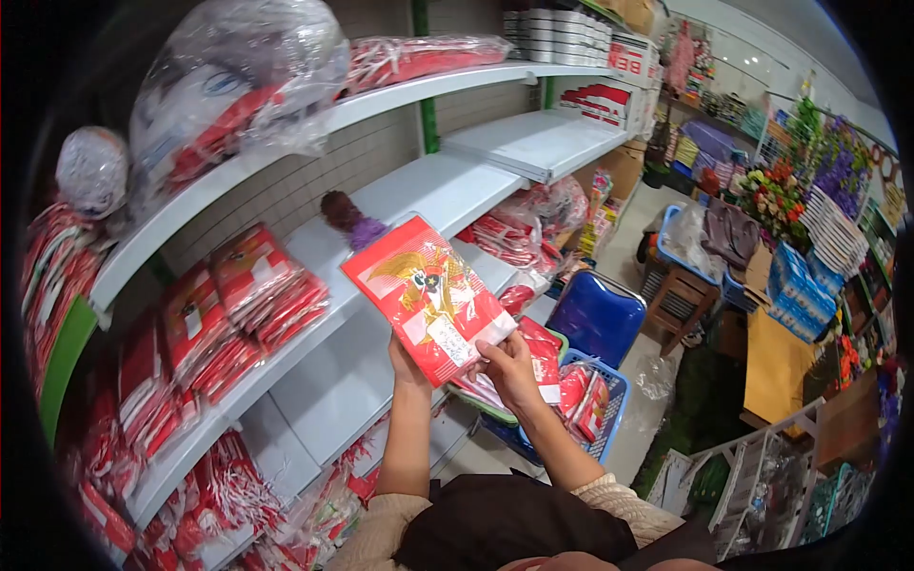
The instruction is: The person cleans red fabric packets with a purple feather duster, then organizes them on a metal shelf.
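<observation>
A flat red package (428, 290) with a golden bird emblem and a white label is held up in front of the shelves. My left hand (407, 366) grips it from below at its lower left edge, the fingers mostly hidden behind it. At its lower right corner, my right hand (507, 366) pinches the plastic wrap between thumb and fingers. Similar red packages (252, 276) lie stacked on the middle shelf (381, 276) to the left. Below my right hand, a blue basket (619, 404) holds more red packages.
A purple-handled duster (357, 226) lies on the shelf behind the package. Large plastic bags (233, 95) sit on the upper shelf. A blue chair (598, 317) stands beyond the basket. Flowers (771, 195), blue boxes (800, 295) and a white rack (743, 485) are at the right.
</observation>
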`<act>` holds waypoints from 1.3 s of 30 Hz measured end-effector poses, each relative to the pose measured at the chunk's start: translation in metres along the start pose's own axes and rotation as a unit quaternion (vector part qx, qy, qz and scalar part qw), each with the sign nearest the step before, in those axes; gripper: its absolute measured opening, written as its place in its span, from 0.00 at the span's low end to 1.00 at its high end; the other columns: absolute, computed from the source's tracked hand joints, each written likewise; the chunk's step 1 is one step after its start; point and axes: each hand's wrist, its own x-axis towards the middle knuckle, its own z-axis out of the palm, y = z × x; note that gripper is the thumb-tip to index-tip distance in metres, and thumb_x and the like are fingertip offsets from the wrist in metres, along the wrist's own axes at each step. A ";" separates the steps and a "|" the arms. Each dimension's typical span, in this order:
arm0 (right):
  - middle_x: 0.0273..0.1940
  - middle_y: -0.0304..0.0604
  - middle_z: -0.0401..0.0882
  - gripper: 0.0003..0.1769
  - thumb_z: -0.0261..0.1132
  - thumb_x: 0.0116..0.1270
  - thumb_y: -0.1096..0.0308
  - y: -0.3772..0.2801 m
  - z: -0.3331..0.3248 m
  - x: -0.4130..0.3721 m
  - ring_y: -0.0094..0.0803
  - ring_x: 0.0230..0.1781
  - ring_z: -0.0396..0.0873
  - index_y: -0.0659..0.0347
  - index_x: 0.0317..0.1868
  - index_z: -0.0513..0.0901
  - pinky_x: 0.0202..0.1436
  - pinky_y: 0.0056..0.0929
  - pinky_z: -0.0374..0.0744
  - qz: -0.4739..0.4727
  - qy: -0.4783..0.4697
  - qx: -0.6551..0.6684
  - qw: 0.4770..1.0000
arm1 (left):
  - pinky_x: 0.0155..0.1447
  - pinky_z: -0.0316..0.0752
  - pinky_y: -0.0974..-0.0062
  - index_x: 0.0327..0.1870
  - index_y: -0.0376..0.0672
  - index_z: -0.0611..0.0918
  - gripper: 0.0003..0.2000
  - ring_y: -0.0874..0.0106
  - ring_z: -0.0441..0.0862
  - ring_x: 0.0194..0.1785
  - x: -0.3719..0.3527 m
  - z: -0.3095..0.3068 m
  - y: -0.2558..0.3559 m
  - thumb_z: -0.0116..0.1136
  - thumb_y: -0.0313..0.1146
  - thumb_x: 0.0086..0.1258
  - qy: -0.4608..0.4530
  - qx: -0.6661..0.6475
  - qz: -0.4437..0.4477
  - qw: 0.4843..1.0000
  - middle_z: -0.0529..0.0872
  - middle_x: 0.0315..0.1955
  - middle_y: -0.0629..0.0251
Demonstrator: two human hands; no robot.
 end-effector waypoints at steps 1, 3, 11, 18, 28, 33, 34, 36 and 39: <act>0.40 0.45 0.78 0.21 0.60 0.62 0.73 0.007 0.011 0.001 0.30 0.29 0.79 0.66 0.55 0.66 0.23 0.27 0.79 0.009 -0.006 -0.013 1.000 | 0.60 0.68 0.55 0.61 0.37 0.65 0.27 0.58 0.71 0.59 -0.002 -0.004 0.007 0.41 0.50 0.70 -0.053 -0.042 -0.012 0.998 0.71 0.57 0.55; 0.37 0.44 0.78 0.20 0.59 0.65 0.67 0.020 0.022 0.002 0.29 0.30 0.79 0.66 0.54 0.66 0.24 0.27 0.78 0.047 -0.037 -0.063 0.996 | 0.59 0.69 0.51 0.61 0.40 0.66 0.27 0.57 0.71 0.58 -0.006 -0.010 0.017 0.39 0.51 0.70 -0.210 -0.135 -0.036 0.968 0.72 0.56 0.55; 0.18 0.52 0.72 0.25 0.56 0.64 0.52 -0.010 0.045 0.055 0.50 0.21 0.73 0.67 0.21 0.74 0.27 0.42 0.69 -0.173 0.087 -0.647 0.737 | 0.59 0.68 0.51 0.61 0.41 0.66 0.28 0.57 0.70 0.59 -0.039 -0.015 0.061 0.39 0.53 0.69 0.100 0.051 0.098 0.989 0.71 0.57 0.55; 0.26 0.52 0.77 0.19 0.61 0.60 0.61 0.048 0.040 0.113 0.50 0.33 0.77 0.60 0.48 0.70 0.33 0.46 0.75 -0.263 0.078 -0.755 0.595 | 0.60 0.68 0.51 0.62 0.42 0.66 0.29 0.56 0.70 0.59 -0.055 -0.002 0.076 0.39 0.55 0.68 0.189 0.139 0.122 0.964 0.71 0.57 0.56; 0.33 0.60 0.78 0.20 0.58 0.58 0.72 0.119 -0.003 -0.005 0.57 0.32 0.77 0.64 0.52 0.68 0.35 0.49 0.74 -0.064 0.105 -0.661 0.740 | 0.60 0.68 0.57 0.59 0.44 0.69 0.30 0.61 0.71 0.56 -0.066 -0.035 0.082 0.36 0.60 0.68 0.136 0.042 0.010 0.990 0.73 0.54 0.61; 0.36 0.51 0.78 0.19 0.62 0.54 0.76 0.147 -0.049 -0.038 0.39 0.38 0.78 0.69 0.48 0.70 0.42 0.34 0.74 0.032 0.170 -0.497 0.850 | 0.59 0.69 0.58 0.58 0.43 0.69 0.31 0.62 0.72 0.55 -0.075 -0.033 0.075 0.37 0.61 0.67 0.135 0.006 -0.037 0.990 0.74 0.53 0.60; 0.34 0.49 0.78 0.18 0.62 0.54 0.76 0.149 -0.058 -0.044 0.35 0.36 0.77 0.69 0.46 0.70 0.41 0.32 0.74 0.079 0.191 -0.434 0.877 | 0.59 0.69 0.58 0.58 0.43 0.69 0.31 0.62 0.72 0.55 -0.074 -0.035 0.072 0.38 0.62 0.67 0.134 0.000 -0.043 0.990 0.74 0.53 0.60; 0.26 0.42 0.74 0.10 0.61 0.59 0.71 0.152 -0.075 -0.055 0.27 0.26 0.71 0.67 0.38 0.73 0.32 0.27 0.70 0.002 0.208 -0.498 0.842 | 0.59 0.69 0.59 0.58 0.43 0.69 0.31 0.62 0.72 0.55 -0.073 -0.037 0.064 0.38 0.62 0.66 0.133 -0.010 -0.060 0.989 0.74 0.53 0.60; 0.26 0.48 0.77 0.15 0.58 0.64 0.60 0.134 -0.091 -0.075 0.33 0.28 0.76 0.66 0.38 0.75 0.34 0.30 0.72 0.055 0.224 -0.500 0.835 | 0.59 0.69 0.59 0.57 0.43 0.70 0.32 0.62 0.72 0.54 -0.068 -0.038 0.048 0.39 0.62 0.66 0.131 -0.020 -0.081 0.988 0.74 0.52 0.60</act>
